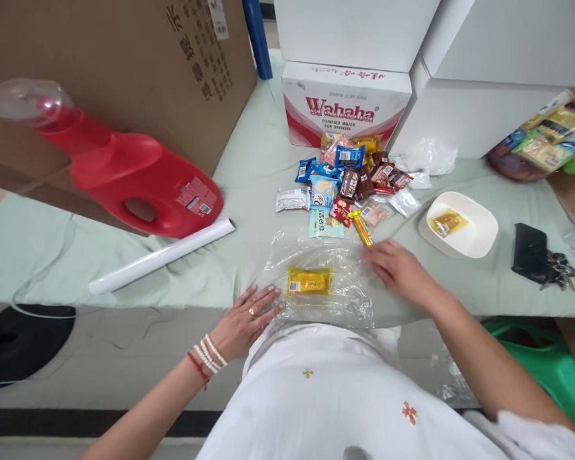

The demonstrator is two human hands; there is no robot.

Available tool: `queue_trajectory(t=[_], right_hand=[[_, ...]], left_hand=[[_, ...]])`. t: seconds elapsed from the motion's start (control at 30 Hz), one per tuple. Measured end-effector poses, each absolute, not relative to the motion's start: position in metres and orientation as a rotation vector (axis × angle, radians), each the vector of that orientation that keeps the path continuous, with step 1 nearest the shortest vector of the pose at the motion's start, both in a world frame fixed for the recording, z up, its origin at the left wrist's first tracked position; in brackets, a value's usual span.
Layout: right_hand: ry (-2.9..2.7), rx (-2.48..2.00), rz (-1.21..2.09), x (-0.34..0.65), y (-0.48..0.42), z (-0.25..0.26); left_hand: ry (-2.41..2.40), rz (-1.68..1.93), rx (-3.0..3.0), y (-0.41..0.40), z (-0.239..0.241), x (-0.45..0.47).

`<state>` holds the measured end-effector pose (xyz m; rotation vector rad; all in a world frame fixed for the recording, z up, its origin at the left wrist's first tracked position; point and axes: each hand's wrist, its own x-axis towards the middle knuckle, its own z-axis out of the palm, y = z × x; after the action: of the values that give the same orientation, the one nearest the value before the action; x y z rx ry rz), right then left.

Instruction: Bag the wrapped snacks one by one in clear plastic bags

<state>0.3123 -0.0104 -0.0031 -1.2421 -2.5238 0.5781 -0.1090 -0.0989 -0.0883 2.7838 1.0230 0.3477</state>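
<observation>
My left hand lies flat with its fingers spread on the near left edge of a clear plastic sheet. On that sheet rests a snack in a yellow wrapper, just right of my fingertips. My right hand has its fingers closed at the lower end of a thin yellow-and-red wrapped candy stick; the fingertips are partly hidden. Beyond the sheet spreads a pile of wrapped snacks in blue, brown, red and pink. To the right, a white bowl contains a flat yellow packet.
A red detergent-style bottle and a white roll lie at left beside a big cardboard box. A Wahaha carton stands behind the snacks. Keys with a black pouch and a bag of snacks are at right.
</observation>
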Motion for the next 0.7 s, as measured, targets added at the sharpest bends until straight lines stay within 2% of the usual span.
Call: queue_trajectory(t=[0.2, 0.5, 0.7], right_hand=[[-2.768, -1.363, 0.315, 0.244, 0.100, -0.027], [-2.688, -1.817, 0.227, 0.213, 0.107, -0.017], [-2.709, -1.802, 0.169, 0.225, 0.113, -0.019]], left_hand=[[1.145, 0.520, 2.803, -0.110, -0.093, -0.101], [1.225, 0.499, 2.713, -0.104, -0.086, -0.088], [1.169, 0.500, 2.679, -0.102, -0.083, -0.093]])
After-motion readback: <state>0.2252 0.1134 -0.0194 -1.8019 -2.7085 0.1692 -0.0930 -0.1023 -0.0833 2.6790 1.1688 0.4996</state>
